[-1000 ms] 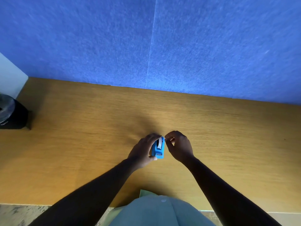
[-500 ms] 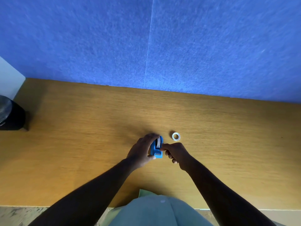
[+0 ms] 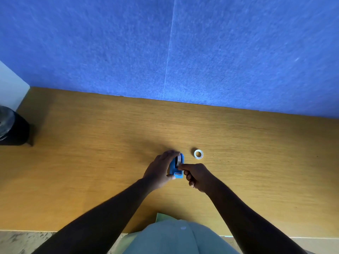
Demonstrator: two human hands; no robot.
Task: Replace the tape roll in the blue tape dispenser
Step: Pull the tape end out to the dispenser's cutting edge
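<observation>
The small blue tape dispenser (image 3: pixel 176 168) stands on the wooden desk (image 3: pixel 91 162) near its middle. My left hand (image 3: pixel 159 171) wraps around its left side and holds it. A pale strip of tape (image 3: pixel 178 160) shows in the dispenser's top slot. My right hand (image 3: pixel 199 176) is curled, with its fingertips touching the dispenser's right side at the tape. A small white tape ring (image 3: pixel 198 154) lies flat on the desk just right of and beyond the dispenser, apart from both hands.
A blue felt partition (image 3: pixel 183 52) rises along the desk's far edge. A black round container (image 3: pixel 11 127) sits at the far left. A green sheet (image 3: pixel 163 217) pokes out at the near edge by my torso.
My right hand has left the white tape ring on the desk and pulled back toward me, onto the dispenser's right side. My left hand has kept its hold.
</observation>
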